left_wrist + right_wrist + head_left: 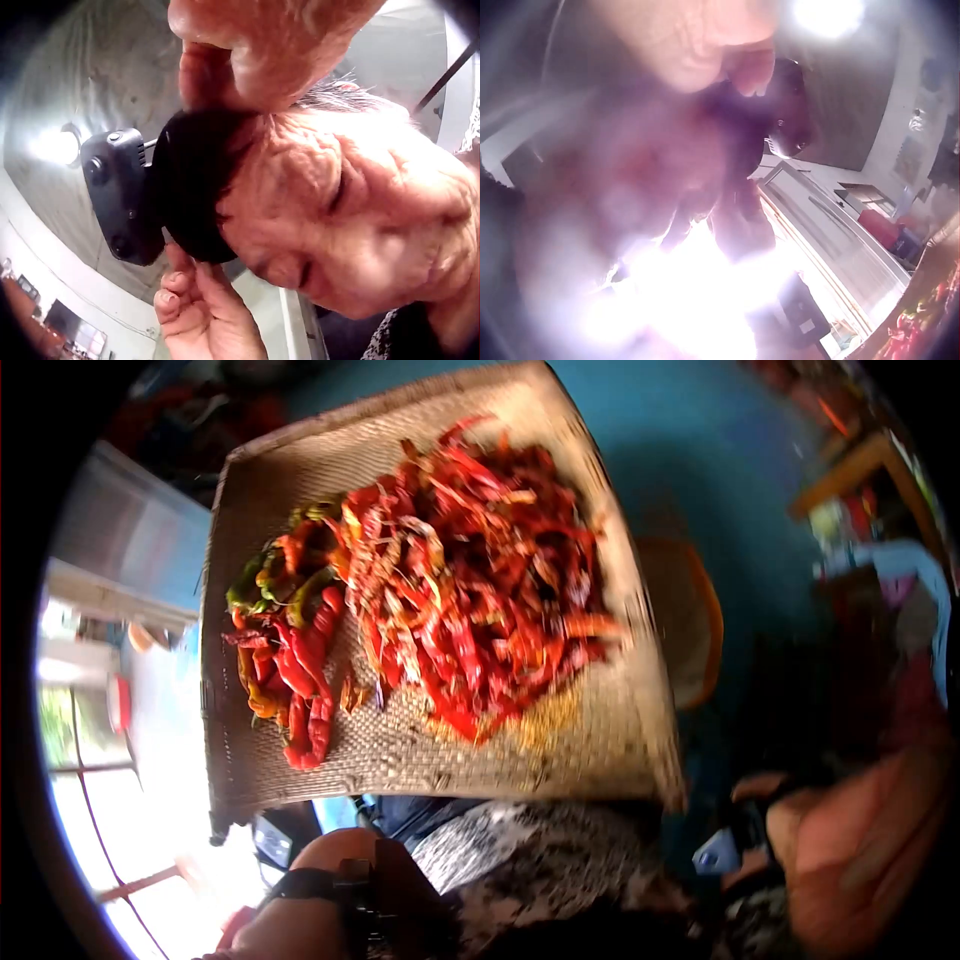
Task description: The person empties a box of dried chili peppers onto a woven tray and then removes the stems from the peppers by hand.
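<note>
Both hands are raised to the person's head, at a black headband (191, 187) that carries a dark camera (124, 195). My left hand (262, 52) grips the band's upper edge in the left wrist view, fingers curled. From below, my right hand (214, 322) pinches the opposite edge between thumb and fingers. Glare blurs much of the right wrist view, where the right hand (697, 37) shows large at the top. In the head view, a woven tray (640, 690) lies over the lap, bearing a heap of red chillies (480, 580) and a smaller cluster of red and green peppers (305, 650).
Yellowish seeds (550, 720) lie scattered on the tray near its front. A round stool-like seat (685, 620) stands beyond its right edge on the blue floor (690, 450). A bright window (90, 750) is at left. Wooden furniture (870, 470) stands at the far right.
</note>
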Demonstrator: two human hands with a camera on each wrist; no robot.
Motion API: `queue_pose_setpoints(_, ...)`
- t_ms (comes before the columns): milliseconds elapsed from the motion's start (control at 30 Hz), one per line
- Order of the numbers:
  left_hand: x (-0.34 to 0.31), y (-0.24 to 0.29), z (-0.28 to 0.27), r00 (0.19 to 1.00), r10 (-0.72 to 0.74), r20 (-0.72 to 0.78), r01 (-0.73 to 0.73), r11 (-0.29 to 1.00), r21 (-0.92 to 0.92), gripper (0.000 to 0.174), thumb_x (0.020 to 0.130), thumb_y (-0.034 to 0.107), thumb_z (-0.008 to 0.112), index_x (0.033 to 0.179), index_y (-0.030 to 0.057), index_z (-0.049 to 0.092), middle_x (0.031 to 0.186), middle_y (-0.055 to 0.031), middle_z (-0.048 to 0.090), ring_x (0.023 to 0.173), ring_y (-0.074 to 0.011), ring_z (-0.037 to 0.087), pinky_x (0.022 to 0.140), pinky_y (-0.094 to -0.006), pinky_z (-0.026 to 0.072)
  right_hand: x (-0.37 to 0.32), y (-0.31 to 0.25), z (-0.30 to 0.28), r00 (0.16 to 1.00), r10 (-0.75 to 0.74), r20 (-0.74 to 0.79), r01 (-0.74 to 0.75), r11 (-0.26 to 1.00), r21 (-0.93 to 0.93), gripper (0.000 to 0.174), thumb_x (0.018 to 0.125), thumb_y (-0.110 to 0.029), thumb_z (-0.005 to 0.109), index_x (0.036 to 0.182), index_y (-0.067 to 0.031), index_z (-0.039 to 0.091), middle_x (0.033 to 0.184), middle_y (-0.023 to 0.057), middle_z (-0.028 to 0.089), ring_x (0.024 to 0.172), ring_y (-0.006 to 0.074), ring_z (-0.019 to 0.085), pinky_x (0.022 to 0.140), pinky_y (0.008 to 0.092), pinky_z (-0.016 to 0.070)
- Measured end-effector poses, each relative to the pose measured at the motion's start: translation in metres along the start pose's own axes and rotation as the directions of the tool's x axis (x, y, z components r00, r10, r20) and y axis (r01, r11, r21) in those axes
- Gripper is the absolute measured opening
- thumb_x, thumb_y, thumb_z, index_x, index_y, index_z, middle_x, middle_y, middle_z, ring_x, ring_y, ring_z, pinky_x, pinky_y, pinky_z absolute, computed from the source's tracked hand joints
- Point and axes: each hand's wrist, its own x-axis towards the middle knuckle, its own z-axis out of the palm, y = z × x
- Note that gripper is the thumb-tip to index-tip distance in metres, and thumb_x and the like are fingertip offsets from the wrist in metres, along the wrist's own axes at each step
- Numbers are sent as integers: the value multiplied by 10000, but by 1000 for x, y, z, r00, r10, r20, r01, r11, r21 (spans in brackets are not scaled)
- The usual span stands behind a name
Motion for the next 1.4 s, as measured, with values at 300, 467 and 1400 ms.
queue_pose_setpoints(300,-18,8,-1,992,5,-123,5,997,82,391,960,285,419,1006,-85,537,955,-238,603,921,-268,594,903,-413,466,-2,29,-12,999,7,37,-10,995,98,140,914,-109,549,808,-19,568,708,97,588,551,155,522,486,287,467)
queue_pose_setpoints(467,-39,-47,-48,929,-150,-338,253,924,285,444,968,302,383,975,-110,548,955,-272,612,927,-291,602,926,-434,462,0,94,-7,964,252,-82,-240,961,137,168,930,-112,524,805,-8,568,717,108,599,540,147,518,480,280,463)
queue_pose_setpoints(1400,-179,-140,42,577,-806,135,652,554,518,91,823,15,692,902,4,648,1108,-104,642,907,-233,643,758,-326,536,-82,202,29,571,561,-600,-766,626,-144,167,957,-155,580,1009,-21,664,921,33,651,786,81,591,644,235,478)
